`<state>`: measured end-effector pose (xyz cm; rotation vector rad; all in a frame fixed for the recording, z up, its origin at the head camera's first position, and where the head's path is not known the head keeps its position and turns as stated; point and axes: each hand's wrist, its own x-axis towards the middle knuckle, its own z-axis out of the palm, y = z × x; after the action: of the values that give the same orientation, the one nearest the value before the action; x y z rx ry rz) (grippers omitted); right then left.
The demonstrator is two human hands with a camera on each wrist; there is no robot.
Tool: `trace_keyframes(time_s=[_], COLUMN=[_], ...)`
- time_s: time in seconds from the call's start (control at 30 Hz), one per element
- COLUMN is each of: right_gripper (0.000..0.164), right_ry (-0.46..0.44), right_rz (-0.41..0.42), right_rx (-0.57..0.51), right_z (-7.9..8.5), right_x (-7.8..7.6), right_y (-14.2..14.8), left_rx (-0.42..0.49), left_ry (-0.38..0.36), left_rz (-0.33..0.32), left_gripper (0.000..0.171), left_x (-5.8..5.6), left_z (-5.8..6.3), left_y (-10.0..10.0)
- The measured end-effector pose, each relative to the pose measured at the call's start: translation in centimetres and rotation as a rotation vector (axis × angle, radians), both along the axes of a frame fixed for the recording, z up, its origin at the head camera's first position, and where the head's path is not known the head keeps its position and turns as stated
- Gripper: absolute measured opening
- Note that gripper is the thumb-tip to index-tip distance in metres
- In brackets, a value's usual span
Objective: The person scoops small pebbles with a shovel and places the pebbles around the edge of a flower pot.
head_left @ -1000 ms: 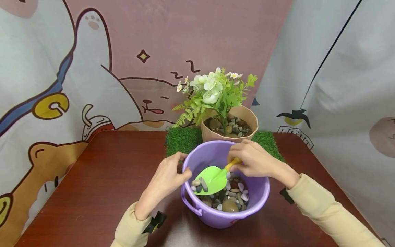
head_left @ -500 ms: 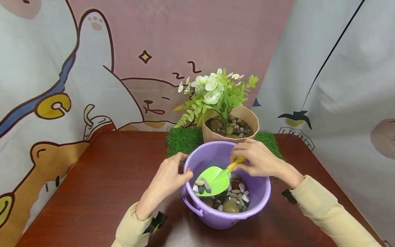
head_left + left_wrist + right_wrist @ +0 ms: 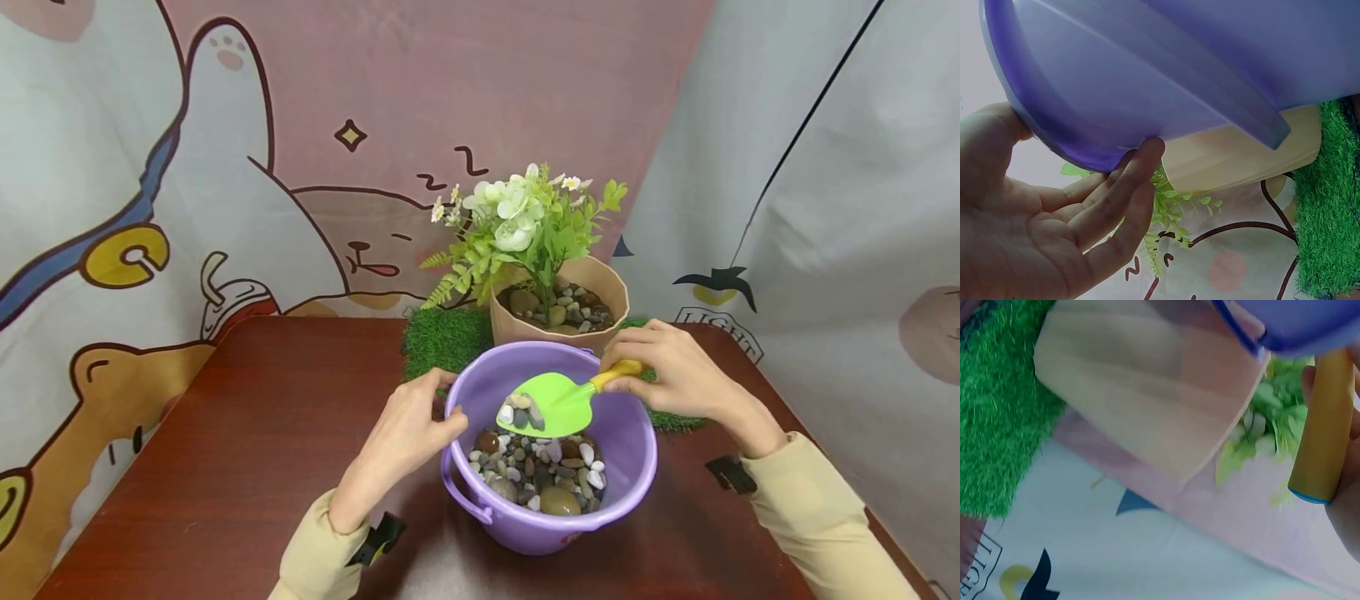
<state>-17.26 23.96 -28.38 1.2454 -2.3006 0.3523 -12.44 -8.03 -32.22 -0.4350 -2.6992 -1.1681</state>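
Note:
A purple bucket stands on the table with wet stones on its bottom. My left hand pinches its left rim; in the left wrist view the thumb is at the rim and the fingers curl against the outer wall. Held by its yellow handle, a green trowel is in my right hand. The blade hangs over the bucket's opening, apart from the stones below, with several small pebbles near its tip.
Behind the bucket, a beige flowerpot holds stones and a plant with white flowers. It stands on a green artificial grass mat. The bucket's handle hangs at its left side. A printed cloth backs the brown table.
My right hand has lifted the trowel and moved it to the right, uncovering more stones in the bucket. The pebbles stay on the blade. My left hand keeps its hold on the rim.

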Motion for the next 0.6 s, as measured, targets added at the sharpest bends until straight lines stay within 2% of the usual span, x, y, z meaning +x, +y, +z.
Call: trace_keyframes(time_s=[0.37, 0.6], right_gripper=[0.019, 0.017], right_ry=[0.034, 0.078], right_rz=[-0.223, -0.404], right_rx=[0.029, 0.035], right_z=[1.4, 2.5], right_x=[-0.4, -0.4], right_y=[3.2, 4.7], left_rx=[0.004, 0.010], left_ry=[0.001, -0.008], left_rz=[-0.004, -0.001], left_gripper=[0.038, 0.038], left_x=[0.0, 0.1], left_z=[0.0, 0.0], left_y=[0.0, 0.0])
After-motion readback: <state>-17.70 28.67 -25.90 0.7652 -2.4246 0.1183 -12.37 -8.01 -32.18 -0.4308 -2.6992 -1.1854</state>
